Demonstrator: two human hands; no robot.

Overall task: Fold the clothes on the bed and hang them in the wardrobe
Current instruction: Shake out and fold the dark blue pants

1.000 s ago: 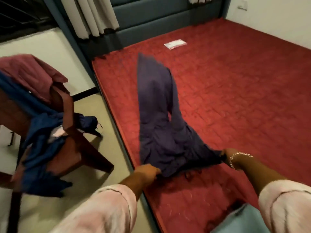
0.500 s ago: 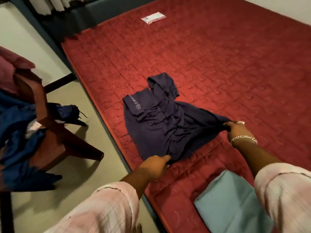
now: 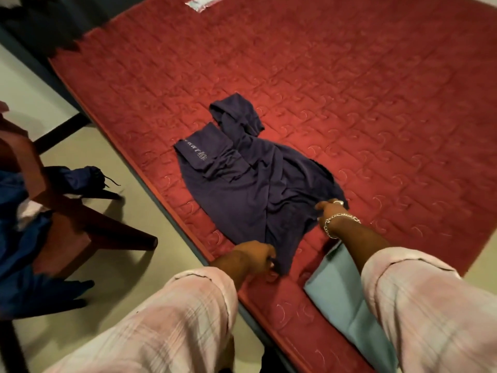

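Observation:
A dark navy garment (image 3: 242, 189) lies crumpled on the red quilted mattress (image 3: 349, 90), near its left edge, with pale lettering showing on one turned-up part. My left hand (image 3: 252, 255) grips the garment's near corner at the mattress edge. My right hand (image 3: 332, 211), with a ring and a chain bracelet, pinches the garment's right-hand corner. A folded light blue cloth (image 3: 341, 297) lies on the mattress close to me, partly under my right sleeve.
A wooden chair (image 3: 80, 227) stands on the floor to the left, heaped with blue clothes (image 3: 18, 238). A small white packet (image 3: 204, 1) lies at the far end of the mattress. Pale floor runs between chair and bed.
The garment was flung out long over the mattress one second ago and has since dropped into a crumpled heap. Both hands kept hold of its corners; my view tilted down.

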